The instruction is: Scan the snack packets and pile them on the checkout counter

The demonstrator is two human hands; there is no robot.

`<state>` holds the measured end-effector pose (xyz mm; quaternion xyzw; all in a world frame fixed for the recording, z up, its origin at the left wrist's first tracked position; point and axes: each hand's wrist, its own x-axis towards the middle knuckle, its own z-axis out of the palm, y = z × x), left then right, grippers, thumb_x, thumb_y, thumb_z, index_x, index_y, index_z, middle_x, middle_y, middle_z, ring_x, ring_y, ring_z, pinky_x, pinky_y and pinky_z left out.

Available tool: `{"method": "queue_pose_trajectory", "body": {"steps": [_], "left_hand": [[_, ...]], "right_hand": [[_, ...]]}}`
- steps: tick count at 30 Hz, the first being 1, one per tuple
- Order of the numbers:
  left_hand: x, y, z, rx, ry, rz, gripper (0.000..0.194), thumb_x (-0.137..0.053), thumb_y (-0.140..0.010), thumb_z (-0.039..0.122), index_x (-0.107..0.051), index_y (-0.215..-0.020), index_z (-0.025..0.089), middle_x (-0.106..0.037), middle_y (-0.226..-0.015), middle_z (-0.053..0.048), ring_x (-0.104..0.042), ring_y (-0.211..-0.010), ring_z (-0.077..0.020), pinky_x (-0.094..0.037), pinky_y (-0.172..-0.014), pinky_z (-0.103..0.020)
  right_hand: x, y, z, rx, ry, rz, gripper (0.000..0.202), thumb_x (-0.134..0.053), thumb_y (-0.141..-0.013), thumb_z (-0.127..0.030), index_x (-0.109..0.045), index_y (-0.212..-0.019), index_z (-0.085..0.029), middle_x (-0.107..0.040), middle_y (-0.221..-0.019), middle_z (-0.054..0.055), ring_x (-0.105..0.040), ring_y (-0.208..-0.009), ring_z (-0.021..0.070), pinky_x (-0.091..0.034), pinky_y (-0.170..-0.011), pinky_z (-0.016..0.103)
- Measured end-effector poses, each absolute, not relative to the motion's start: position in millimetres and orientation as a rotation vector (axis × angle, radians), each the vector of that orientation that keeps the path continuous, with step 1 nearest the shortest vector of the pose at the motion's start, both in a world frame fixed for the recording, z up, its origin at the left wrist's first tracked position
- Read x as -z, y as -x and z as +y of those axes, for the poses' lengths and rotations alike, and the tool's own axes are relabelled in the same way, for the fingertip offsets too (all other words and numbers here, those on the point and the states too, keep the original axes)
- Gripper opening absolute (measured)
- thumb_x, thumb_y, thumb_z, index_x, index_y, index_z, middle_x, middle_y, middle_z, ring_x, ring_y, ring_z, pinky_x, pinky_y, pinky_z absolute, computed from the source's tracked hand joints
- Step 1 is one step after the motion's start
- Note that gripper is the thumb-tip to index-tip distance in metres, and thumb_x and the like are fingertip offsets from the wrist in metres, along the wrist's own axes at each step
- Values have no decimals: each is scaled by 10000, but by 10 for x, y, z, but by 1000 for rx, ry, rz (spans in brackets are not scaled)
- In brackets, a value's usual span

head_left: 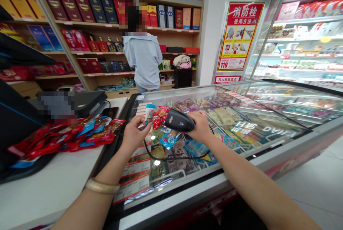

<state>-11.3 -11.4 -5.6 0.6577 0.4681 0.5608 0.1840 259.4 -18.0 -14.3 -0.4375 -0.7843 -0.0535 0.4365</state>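
The right grip (199, 124) wraps around a black scanner (177, 120), its long axis toward ten o'clock. At the scanner's nine o'clock, the left grip (137, 129) pinches a small packet (149, 113).

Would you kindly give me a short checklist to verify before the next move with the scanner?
1. Scanner gripped in the right hand: ok.
2. Small packet pinched by the left hand: ok.
3. Packet's barcode facing the scanner: cannot tell, too small to read.
4. Cable free of loops: not ok, it curves across the freezer's glass top.
5. Co-worker away from the hands: ok, standing by the shelves.
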Motion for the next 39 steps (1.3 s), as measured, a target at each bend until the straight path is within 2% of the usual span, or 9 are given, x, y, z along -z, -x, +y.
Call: {"method": "queue_pose_trajectory", "body": {"steps": [6,10,14,19,22,25,29,34,39], "left_hand": [[35,157,-100,-1641,-1994,1391,251,-660,-737,381,-478,-667,223,-545,-762,-5,-558,-739,-150,-504,-669,-244],[-197,416,-154,-1906,-2096,1701,168,-640,-771,343,-520,-743,228,-587,-824,-33,-579,-840,-198,-502,-826,-332],[-469,818,-274,-2098,-1727,2247,153,-623,-773,336,-532,-793,215,-586,-870,-64,-576,-974,-283,-433,-966,-478],[-528,1096,-365,-1895,-1214,2628,116,-566,-796,277,-593,-861,184,-612,-934,-78,-572,-1097,-334,-289,-1068,-597],[-492,1099,-370,-1661,-1071,2713,189,-534,-805,239,-656,-931,170,-653,-1054,-114,-585,-1128,-342,-255,-1072,-607],[-480,1068,-354,-1497,-1013,2771,316,-527,-783,206,-714,-1036,177,-660,-1203,-160,-524,-1260,-401,-206,-1074,-656],[-472,1060,-310,-1591,-1026,2753,437,-493,-794,226,-732,-1157,178,-658,-1237,-188,-466,-1315,-419,-164,-1091,-694],[-454,1062,-267,-1686,-919,2712,528,-437,-869,292,-664,-1330,171,-524,-1475,-203,-362,-1442,-398,-145,-1177,-627],[-486,1039,-335,-1851,-900,2656,571,-569,-815,332,-614,-1351,141,-353,-1581,-259,-277,-1493,-448,-99,-1186,-646]], "right_hand": [[191,-2601,-149,182,1054,-1907,300,-731,-709,-393,-737,-951,-216,-778,-873,73,-662,-826,250,-336,-837,391],[219,-2603,-139,208,1044,-1882,296,-744,-714,-407,-734,-945,-221,-785,-909,83,-664,-851,258,-346,-840,396],[223,-2599,-144,227,1044,-1879,290,-756,-704,-391,-732,-941,-225,-783,-919,80,-661,-855,258,-348,-857,403],[215,-2597,-159,219,1038,-1906,270,-738,-723,-402,-730,-927,-225,-779,-929,79,-657,-847,252,-347,-853,400],[221,-2599,-163,211,1054,-1905,270,-732,-723,-402,-732,-930,-229,-783,-948,77,-660,-863,256,-348,-867,403],[224,-2605,-164,214,1060,-1894,263,-723,-707,-362,-738,-933,-229,-782,-910,70,-662,-855,258,-350,-864,404],[220,-2610,-157,216,1096,-1880,269,-722,-698,-340,-741,-940,-225,-784,-922,78,-663,-868,261,-359,-862,401],[214,-2617,-143,214,1118,-1888,263,-712,-706,-355,-740,-931,-223,-784,-909,80,-659,-867,259,-353,-862,397],[203,-2623,-141,200,1125,-1905,274,-696,-710,-371,-736,-940,-226,-773,-878,69,-655,-851,252,-346,-866,387]]}}
